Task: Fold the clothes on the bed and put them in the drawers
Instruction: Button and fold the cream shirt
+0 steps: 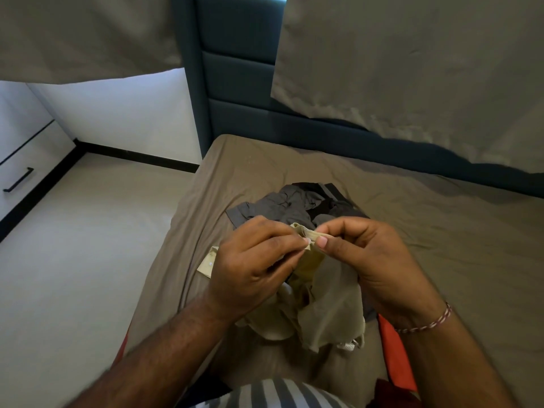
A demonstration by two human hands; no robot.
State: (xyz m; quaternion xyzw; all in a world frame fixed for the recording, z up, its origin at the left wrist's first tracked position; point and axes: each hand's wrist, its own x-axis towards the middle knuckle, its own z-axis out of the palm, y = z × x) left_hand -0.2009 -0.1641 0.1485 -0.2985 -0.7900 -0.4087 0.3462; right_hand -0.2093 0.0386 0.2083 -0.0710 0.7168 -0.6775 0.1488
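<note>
A pale yellow-beige shirt (326, 313) hangs crumpled between my hands over the near part of the bed (426, 240). My left hand (253, 266) and my right hand (371, 260) both pinch its top edge, fingertips almost touching. One cuff with a white button (209, 262) lies on the sheet to the left. Behind my hands sits a heap of dark grey and black clothes (297, 203). White drawers with a black bar handle (18, 179) stand at the far left.
An orange-red garment (396, 351) lies at the bed's near right edge. A dark teal padded headboard (241, 92) rises behind the bed. Grey cloth sheets hang above. Pale floor (88, 245) runs between bed and drawers.
</note>
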